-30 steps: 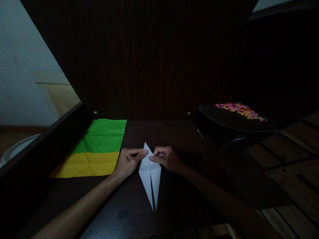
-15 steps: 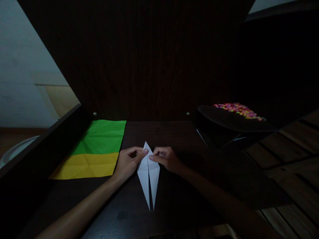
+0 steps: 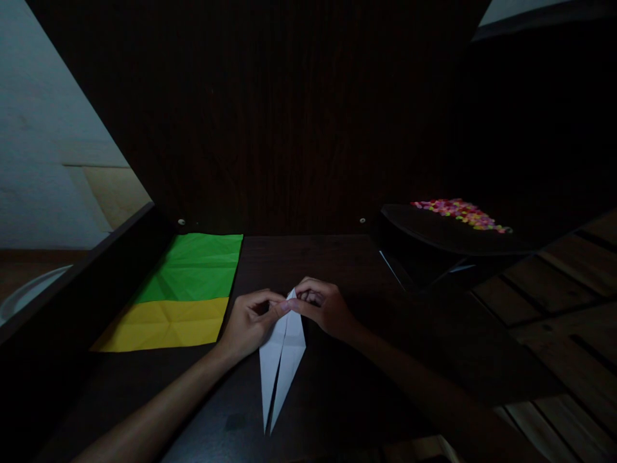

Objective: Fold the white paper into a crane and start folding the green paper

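Observation:
A white folded origami paper (image 3: 283,350), shaped like a long kite, lies between my hands with its two narrow points toward me. A slit runs up its middle from those points. My left hand (image 3: 253,318) pinches it near the upper end, thumb on top. Close beside that thumb, my right hand (image 3: 325,307) grips the same upper end from the right side. The fingers cover part of the short tip, which shows between them.
Creased green paper (image 3: 197,267) and yellow paper (image 3: 168,323) lie on the dark table (image 3: 202,411) at left. A dark upright panel (image 3: 270,128) stands behind. Small pink and yellow pieces (image 3: 463,213) rest on a black rounded object (image 3: 434,235) at right.
The paper has shifted a little toward me and turned, its long points swinging left. My right hand has moved up to the tip, and both thumbs have come together there.

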Tool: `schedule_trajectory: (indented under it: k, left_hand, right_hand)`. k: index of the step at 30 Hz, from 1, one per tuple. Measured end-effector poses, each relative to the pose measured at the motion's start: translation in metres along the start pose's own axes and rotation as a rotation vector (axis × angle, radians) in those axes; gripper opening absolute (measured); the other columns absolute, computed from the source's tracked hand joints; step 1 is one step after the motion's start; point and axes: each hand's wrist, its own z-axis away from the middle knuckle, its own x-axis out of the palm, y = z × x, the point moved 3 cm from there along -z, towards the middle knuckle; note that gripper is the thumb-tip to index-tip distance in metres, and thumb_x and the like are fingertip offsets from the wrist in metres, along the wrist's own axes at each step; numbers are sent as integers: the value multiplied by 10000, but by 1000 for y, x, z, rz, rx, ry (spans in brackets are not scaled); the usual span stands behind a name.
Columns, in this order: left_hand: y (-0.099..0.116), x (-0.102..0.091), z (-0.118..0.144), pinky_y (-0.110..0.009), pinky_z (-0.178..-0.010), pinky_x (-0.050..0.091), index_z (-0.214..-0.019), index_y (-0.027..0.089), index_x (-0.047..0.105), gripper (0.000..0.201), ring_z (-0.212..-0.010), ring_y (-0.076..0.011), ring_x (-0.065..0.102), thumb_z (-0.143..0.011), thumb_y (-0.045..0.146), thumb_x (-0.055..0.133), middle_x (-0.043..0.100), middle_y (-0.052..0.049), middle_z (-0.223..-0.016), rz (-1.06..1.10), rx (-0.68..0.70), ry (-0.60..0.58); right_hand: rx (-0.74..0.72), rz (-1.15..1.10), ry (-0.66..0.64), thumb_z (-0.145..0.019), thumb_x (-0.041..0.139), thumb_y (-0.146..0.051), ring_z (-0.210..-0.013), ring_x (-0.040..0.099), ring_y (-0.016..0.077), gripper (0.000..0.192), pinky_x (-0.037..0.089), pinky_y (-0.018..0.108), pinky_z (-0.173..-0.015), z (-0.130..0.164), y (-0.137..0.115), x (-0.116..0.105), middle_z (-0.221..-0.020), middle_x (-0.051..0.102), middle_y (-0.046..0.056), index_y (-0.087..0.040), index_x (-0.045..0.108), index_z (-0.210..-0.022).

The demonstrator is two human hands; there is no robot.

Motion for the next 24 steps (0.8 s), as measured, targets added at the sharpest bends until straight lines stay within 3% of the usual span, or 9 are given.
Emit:
schedule_trajectory:
  k: [11,18,24]
  left_hand:
    - [10,5,4,-242,-627,425,-777,141,722,177,-674,-159,577,-847,287,652,664,-29,-701,-56,55,-105]
    - [9,5,3,-234,-616,429,-756,140,695,159,-646,-141,558,-832,276,663,640,-9,-673,-29,59,-67]
    - [7,4,3,-228,-637,447,-791,153,712,119,-675,-140,579,-822,262,678,667,-8,-714,3,42,-9]
  right_hand:
    - [-77,34,28,-816,678,-281,-633,559,131,167,396,248,-570,2,-6,-1,-697,624,13,-183,686,-681]
    - [-82,-78,-15,-807,691,-345,-690,583,151,167,436,263,-603,2,-4,-5,-761,636,28,-189,698,-750]
    - [-96,-22,22,-829,657,-269,-657,570,136,133,414,253,-582,1,-5,-6,-716,623,16,-186,697,-732]
